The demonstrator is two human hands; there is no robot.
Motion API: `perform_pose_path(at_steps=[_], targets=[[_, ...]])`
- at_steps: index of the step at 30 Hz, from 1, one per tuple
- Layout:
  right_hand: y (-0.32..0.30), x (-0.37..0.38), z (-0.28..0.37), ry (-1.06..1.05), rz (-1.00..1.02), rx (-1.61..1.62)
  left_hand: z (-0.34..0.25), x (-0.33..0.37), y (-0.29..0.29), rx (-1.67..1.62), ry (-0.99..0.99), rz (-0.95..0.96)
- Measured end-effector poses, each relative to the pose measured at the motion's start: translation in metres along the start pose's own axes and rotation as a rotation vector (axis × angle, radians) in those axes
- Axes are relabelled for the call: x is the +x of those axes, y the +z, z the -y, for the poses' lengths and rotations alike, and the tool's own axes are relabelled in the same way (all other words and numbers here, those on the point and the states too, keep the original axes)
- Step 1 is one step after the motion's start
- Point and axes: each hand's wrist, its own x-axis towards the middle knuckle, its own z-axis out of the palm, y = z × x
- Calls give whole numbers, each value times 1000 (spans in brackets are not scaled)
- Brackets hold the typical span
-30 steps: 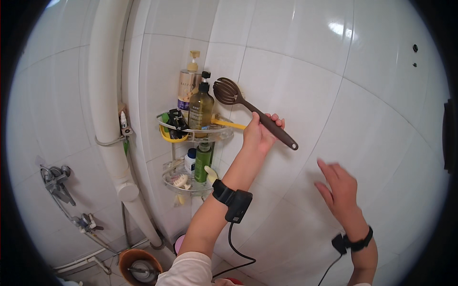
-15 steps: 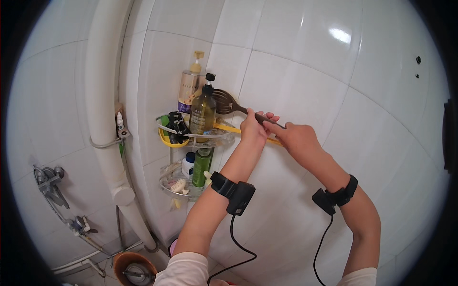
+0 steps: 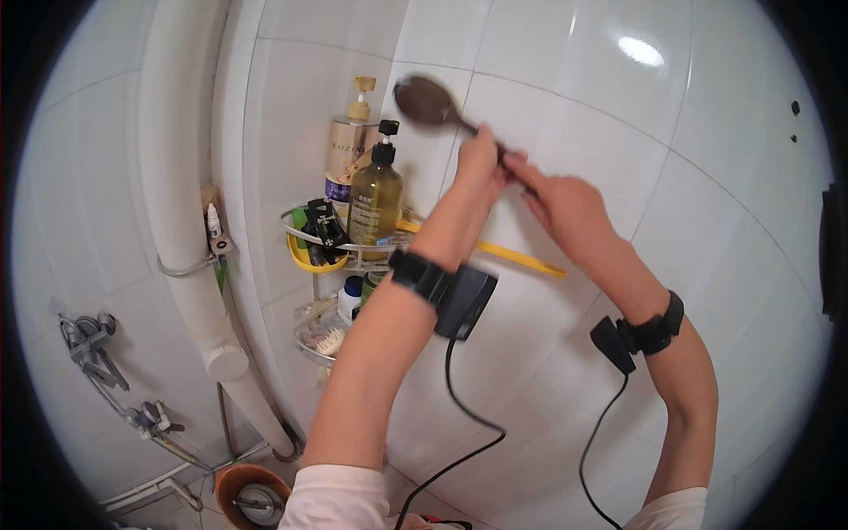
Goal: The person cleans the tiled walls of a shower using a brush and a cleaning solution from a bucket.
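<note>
A dark brown slotted spoon (image 3: 426, 101), smeared by motion, is raised at a tilt in front of the tiled wall, its oval head up and to the left. My left hand (image 3: 480, 162) is closed around its handle below the head. Farther down, the fingers of my right hand (image 3: 567, 205) pinch the handle's lower end, close against the left hand. Below the hands, a long yellow strip (image 3: 521, 258) sticks out from the upper tier of the corner rack (image 3: 360, 248). An amber pump bottle (image 3: 375, 205) stands on that tier.
Behind the amber bottle is a tall pump bottle (image 3: 344, 146). A yellow basket (image 3: 316, 263) holds dark items at the rack's left. White and green bottles and a pale brush (image 3: 330, 343) occupy the lower tier. A thick white pipe (image 3: 177, 177), shower taps (image 3: 93, 340) and an orange bucket (image 3: 231, 481) are leftward.
Both hands have lifted the spoon up and away from the rack, and its head has turned. My left forearm now covers more of the lower tier, while more of the yellow strip shows.
</note>
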Motion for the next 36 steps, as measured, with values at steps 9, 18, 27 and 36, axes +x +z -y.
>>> perform_pose_path(at_steps=[9,18,27,36], targets=[[-6,12,3,-73,33,82,-3,3,-27,102,-34,93],[-10,-13,28,-6,313,-33,27,-34,-52,-43,-137,31],[-3,32,11,23,28,2,-30,12,-15,162,-54,107],[-6,-4,29,-65,294,-42,20,-32,-58,-59,-139,76]])
